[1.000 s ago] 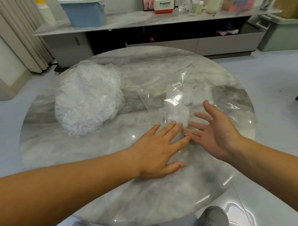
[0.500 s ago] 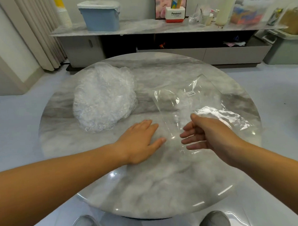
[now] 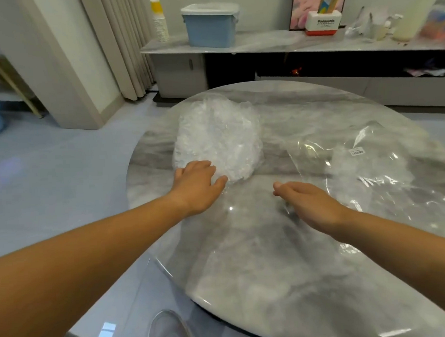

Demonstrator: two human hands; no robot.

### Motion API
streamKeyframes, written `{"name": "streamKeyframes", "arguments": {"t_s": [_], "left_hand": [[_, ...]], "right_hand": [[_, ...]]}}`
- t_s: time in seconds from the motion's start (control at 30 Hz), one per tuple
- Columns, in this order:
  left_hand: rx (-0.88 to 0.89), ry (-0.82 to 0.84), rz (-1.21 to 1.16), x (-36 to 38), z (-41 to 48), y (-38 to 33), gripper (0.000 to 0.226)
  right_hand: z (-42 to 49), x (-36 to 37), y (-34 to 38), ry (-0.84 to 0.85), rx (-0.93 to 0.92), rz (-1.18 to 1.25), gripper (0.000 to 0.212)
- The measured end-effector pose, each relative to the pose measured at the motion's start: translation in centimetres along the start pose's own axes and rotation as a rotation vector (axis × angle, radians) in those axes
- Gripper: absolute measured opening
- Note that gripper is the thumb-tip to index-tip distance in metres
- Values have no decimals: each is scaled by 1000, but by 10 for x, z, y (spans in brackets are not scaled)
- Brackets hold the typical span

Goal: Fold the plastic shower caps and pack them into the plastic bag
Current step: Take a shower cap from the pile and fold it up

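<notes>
A heap of crumpled clear shower caps (image 3: 220,140) lies on the left part of the round marble table (image 3: 270,262). My left hand (image 3: 196,185) is at the heap's near edge; its fingertips touch the plastic and the thumb is spread to the right. The clear plastic bag (image 3: 373,170), with a small white label and some white plastic inside, lies flat on the right. My right hand (image 3: 311,203) hovers low over the table between heap and bag, fingers relaxed and pointing left, holding nothing.
Behind the table runs a low cabinet with a blue lidded bin (image 3: 211,27), a stack of paper cups (image 3: 160,24) and a white-and-red box (image 3: 323,23). Curtains hang at the left. A grey shoe (image 3: 166,329) shows below the table's near edge.
My left hand has slid left from beside the bag to the heap of caps. My right hand has let the bag's edge go and moved left. The view has turned left.
</notes>
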State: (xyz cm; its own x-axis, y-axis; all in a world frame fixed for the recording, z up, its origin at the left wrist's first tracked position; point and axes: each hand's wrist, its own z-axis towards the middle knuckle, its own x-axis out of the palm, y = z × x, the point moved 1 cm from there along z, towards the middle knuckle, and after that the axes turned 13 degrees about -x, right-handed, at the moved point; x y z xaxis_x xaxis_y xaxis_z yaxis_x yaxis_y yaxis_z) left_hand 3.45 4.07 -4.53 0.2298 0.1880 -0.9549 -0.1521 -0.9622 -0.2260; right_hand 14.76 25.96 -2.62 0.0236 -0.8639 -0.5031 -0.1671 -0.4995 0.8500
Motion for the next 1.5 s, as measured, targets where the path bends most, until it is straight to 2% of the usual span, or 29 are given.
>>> {"name": "streamKeyframes", "arguments": {"t_s": [0.13,0.47,0.63,0.77,0.97,1.03,1.1,1.17,1.23,1.3,1.37,1.4,1.5], "left_hand": [[30,17,14,-1,6,1,55],[37,21,72,-6,17,3,62],[43,101,108,-1,19,4,64],[41,65,106,-1,23,8,62],[137,-133,59,-18,4,-3,66],[231,-211,81,-25,-12,-10,70],[367,-257,138,-27,-37,-17,75],[483,-210,175,-20,-67,-24,77],[557,-83,186,-5,-95,-28,76],[623,50,204,14,-116,-28,71],[681,156,185,30,-128,-25,61],[698,197,159,36,-131,-23,57],[704,248,51,46,-132,-16,59]], "right_hand": [[-3,2,2,-10,-29,-44,68],[-15,2,-8,27,-71,-115,64],[-18,1,-15,44,-72,-127,63],[-18,-1,-18,32,-98,-105,63],[-17,-5,-19,3,-119,-33,65],[-18,-8,-19,-41,-143,-19,56],[-20,-9,-18,-103,-188,20,36],[-26,-11,-15,-175,-251,40,20],[-35,-15,-13,-207,-372,-79,31],[-49,-17,-14,-206,-594,-298,42],[-62,-14,-21,-96,-741,-508,48],[-67,-11,-25,-5,-733,-552,52],[-81,-1,-41,236,-550,-520,64]]}}
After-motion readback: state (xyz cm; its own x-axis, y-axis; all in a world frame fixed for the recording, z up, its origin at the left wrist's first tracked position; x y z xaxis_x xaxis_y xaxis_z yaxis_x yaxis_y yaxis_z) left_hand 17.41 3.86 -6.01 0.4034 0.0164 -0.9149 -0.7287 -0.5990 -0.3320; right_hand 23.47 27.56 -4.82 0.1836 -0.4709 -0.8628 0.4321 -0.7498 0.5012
